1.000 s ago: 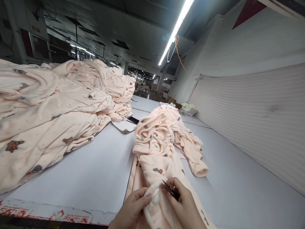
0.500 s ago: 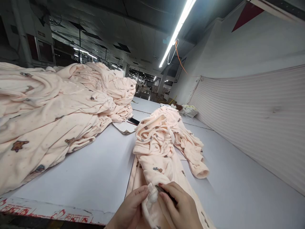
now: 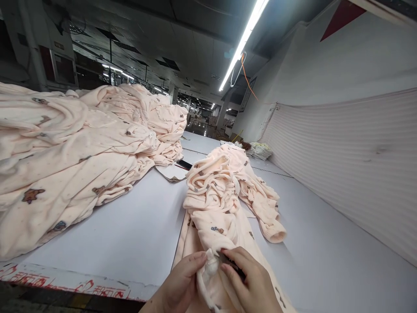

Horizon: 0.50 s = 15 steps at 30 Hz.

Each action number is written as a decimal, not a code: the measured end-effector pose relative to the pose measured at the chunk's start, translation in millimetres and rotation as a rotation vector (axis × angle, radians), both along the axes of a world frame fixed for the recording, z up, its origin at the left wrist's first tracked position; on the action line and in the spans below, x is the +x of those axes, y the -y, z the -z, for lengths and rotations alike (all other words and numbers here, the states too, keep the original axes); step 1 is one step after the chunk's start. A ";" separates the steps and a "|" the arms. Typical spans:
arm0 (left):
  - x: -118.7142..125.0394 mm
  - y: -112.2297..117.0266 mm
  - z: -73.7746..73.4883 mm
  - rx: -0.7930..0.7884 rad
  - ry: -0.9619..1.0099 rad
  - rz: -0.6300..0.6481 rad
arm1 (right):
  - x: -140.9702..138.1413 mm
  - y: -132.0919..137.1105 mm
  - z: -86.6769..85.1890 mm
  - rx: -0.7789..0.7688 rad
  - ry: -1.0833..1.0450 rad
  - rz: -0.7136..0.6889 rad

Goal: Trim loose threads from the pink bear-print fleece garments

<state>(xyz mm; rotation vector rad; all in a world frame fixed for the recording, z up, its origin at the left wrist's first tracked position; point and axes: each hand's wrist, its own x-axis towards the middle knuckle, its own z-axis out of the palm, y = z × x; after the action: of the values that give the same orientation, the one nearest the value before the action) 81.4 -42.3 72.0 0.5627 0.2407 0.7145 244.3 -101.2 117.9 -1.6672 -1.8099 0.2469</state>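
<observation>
At 6 o'clock on the white table point(image 3: 130, 234), the left hand point(image 3: 182, 282) pinches a white fluffy tuft point(image 3: 210, 266) on the peach bear-print fleece garment point(image 3: 215, 221). The right hand point(image 3: 252, 284) is closed round small dark metal snips point(image 3: 228, 261) touching it. Bunched fabric could let the blades nick the fleece.

The left hand point(image 3: 180, 282) and right hand point(image 3: 252, 284) are cut off at the wrists by the bottom edge, at 6 o'clock. A dark tool point(image 3: 229, 261) under the right fingers shows only as a sliver, its kind unclear. The garment point(image 3: 218, 204) runs under both hands and out of frame. At 9 o'clock the left edge crops the pile point(image 3: 74, 152). At 1 o'clock a far stack point(image 3: 259, 150) is too small to make out
</observation>
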 end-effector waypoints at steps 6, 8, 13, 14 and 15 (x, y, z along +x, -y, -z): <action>-0.3 1.0 -8.1 0.101 -0.071 0.068 | 0.9 3.1 6.5 0.051 -0.038 0.081; 1.4 -1.2 -7.6 0.166 -0.083 0.104 | -2.2 0.4 5.6 0.058 -0.011 0.089; 7.4 -11.2 -1.5 0.209 -0.170 0.078 | -12.7 6.8 7.3 0.049 -0.113 0.014; 9.0 -13.1 -1.5 0.216 -0.190 0.072 | -16.6 12.7 11.9 0.038 -0.159 -0.002; 10.7 -15.0 -2.2 0.223 -0.209 0.072 | -21.6 19.5 18.7 0.009 -0.184 -0.028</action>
<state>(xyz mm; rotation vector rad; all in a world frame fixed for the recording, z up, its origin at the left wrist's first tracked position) 92.1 -27.3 74.1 0.8564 0.3358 0.6167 222.6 -120.7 99.2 -1.5600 -1.6955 0.3910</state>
